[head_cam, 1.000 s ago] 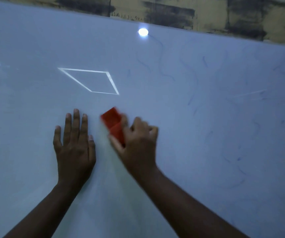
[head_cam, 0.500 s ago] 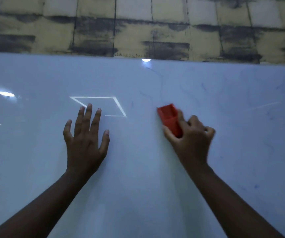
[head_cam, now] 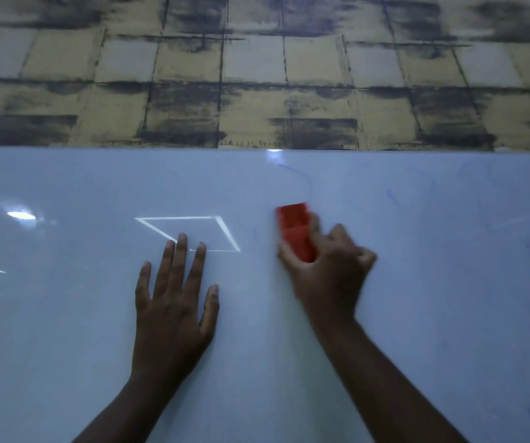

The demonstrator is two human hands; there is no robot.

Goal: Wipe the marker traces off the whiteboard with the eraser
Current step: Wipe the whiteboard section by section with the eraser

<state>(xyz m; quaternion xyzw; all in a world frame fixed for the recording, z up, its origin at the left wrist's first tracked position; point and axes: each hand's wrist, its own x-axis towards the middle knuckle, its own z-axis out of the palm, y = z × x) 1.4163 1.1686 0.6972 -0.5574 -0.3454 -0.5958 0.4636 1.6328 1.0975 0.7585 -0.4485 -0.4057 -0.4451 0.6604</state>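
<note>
The right hand [head_cam: 327, 270] is gripping the red eraser [head_cam: 295, 233], fingers curled round it, and is pressing it onto the whiteboard [head_cam: 417, 314]; the blur suggests a wiping stroke is under way. The left hand [head_cam: 174, 302] is lying flat just beside it, fingers straight and spread, bracing on the board. A thin blue marker line [head_cam: 302, 179] is running up from the eraser's top edge toward the board's far edge, so the next stroke probably needs to follow it, then reach the fainter blue traces [head_cam: 393, 198] out to the right. The glossy board is reflecting lights, and a stained yellowish tiled floor [head_cam: 257, 75] is showing beyond it.
</note>
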